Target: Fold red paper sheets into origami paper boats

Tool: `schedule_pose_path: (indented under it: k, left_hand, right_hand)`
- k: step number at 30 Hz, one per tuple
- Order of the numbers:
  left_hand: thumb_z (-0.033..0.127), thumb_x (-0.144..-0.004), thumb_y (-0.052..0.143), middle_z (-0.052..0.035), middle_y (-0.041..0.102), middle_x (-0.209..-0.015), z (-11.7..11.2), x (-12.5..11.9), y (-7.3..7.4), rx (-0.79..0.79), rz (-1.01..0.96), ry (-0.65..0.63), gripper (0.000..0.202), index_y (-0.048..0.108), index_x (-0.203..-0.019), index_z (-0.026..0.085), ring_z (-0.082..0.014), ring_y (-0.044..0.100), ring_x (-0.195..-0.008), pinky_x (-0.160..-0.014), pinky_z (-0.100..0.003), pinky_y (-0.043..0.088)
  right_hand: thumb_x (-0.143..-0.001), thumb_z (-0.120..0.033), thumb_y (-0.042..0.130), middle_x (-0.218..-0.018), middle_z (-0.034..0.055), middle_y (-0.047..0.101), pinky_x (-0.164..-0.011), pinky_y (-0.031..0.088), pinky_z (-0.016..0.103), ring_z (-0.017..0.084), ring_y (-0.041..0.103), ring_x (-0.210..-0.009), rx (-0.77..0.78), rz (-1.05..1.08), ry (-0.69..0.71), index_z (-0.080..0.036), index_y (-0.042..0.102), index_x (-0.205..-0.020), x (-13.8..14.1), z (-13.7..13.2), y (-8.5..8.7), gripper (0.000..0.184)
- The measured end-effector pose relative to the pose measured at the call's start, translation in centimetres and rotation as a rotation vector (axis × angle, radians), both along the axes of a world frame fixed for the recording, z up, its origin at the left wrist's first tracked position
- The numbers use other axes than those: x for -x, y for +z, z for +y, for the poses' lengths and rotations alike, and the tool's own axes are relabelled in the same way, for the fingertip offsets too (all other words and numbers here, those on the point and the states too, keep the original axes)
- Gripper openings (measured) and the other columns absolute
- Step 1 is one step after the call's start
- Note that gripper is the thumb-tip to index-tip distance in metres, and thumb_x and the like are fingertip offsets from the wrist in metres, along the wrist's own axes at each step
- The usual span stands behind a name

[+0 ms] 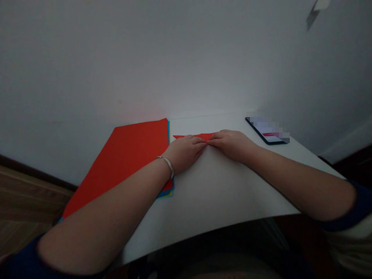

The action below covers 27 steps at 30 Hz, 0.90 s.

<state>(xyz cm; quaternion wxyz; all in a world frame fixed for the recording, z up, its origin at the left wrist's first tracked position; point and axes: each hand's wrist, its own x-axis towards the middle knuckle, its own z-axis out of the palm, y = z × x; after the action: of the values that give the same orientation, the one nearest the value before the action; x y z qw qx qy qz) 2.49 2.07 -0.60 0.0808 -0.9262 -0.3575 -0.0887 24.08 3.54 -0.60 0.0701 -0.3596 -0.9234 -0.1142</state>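
Observation:
A piece of folded red paper lies on the white table, with a pointed corner sticking out to the left. My left hand, a silver bangle at its wrist, is closed on the near edge of this paper. From the other side my right hand grips the same edge, its fingertips almost meeting those of my left hand. Both hands cover much of the paper, so its full shape is hidden.
To the left, a stack of coloured paper has a red sheet on top and blue and yellow edges below; my left forearm crosses over it. A phone with a lit screen lies at the table's right edge. Behind stands a pale wall.

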Motion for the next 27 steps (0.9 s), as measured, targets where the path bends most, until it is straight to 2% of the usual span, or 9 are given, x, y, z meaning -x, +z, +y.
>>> schedule_pose_path:
  k: [8,12,15,18,22,27]
  left_hand:
    - [0.024,-0.097,0.041,-0.006,0.068,-0.127,-0.2,0.0,0.4,0.069,-0.028,0.075,0.036,0.066,-0.122,0.021,-0.0224,0.063,-0.115,-0.099,-0.037,0.049]
    - [0.022,-0.094,0.043,-0.0057,0.071,-0.12,-0.3,0.0,0.6,0.077,-0.002,0.103,0.033,0.068,-0.116,0.021,-0.024,0.066,-0.11,-0.094,-0.038,0.052]
    - [0.022,-0.094,0.043,-0.0085,0.073,-0.111,-0.4,-0.1,0.7,0.077,0.015,0.144,0.029,0.068,-0.108,0.018,-0.025,0.068,-0.103,-0.089,-0.038,0.054]
    - [0.024,-0.094,0.044,-0.0098,0.073,-0.104,-0.3,0.0,0.6,0.081,-0.013,0.16,0.025,0.067,-0.101,0.018,-0.024,0.068,-0.099,-0.087,-0.037,0.054]
    - [0.022,-0.093,0.045,-0.0119,0.071,-0.109,0.0,0.1,0.3,0.093,-0.041,0.117,0.023,0.066,-0.101,0.015,-0.0242,0.066,-0.106,-0.094,-0.038,0.051]
    - [0.017,-0.092,0.044,-0.0134,0.07,-0.111,-0.1,0.0,0.1,0.143,-0.083,0.132,0.023,0.064,-0.101,0.014,-0.024,0.064,-0.109,-0.098,-0.039,0.051]
  right_hand:
    - [-0.092,-0.013,0.048,-0.102,0.0133,0.072,-0.067,0.042,0.032,0.025,0.064,-0.09,0.04,-0.168,-0.11,-0.015,0.074,-0.099,0.8,-0.6,1.6,0.027]
    - [-0.09,-0.01,0.045,-0.102,0.0155,0.073,-0.068,0.043,0.034,0.026,0.066,-0.088,0.058,-0.222,-0.172,-0.013,0.074,-0.098,0.7,-0.6,1.7,0.03]
    - [-0.088,-0.009,0.043,-0.1,0.0155,0.073,-0.068,0.045,0.034,0.027,0.068,-0.088,0.042,-0.215,-0.225,-0.012,0.074,-0.096,0.6,-0.5,1.5,0.032]
    - [-0.088,-0.015,0.044,-0.097,0.0164,0.074,-0.068,0.046,0.036,0.029,0.068,-0.088,0.04,-0.186,-0.306,-0.012,0.074,-0.093,0.6,-0.5,1.3,0.031]
    - [-0.093,-0.032,0.04,-0.094,0.0185,0.074,-0.068,0.048,0.038,0.03,0.069,-0.083,0.055,-0.142,-0.413,-0.012,0.075,-0.094,0.6,-0.4,1.2,0.04]
    - [-0.094,-0.035,0.039,-0.095,0.0207,0.074,-0.073,0.049,0.039,0.031,0.069,-0.086,0.064,-0.112,-0.49,-0.011,0.076,-0.094,0.1,0.1,1.0,0.044]
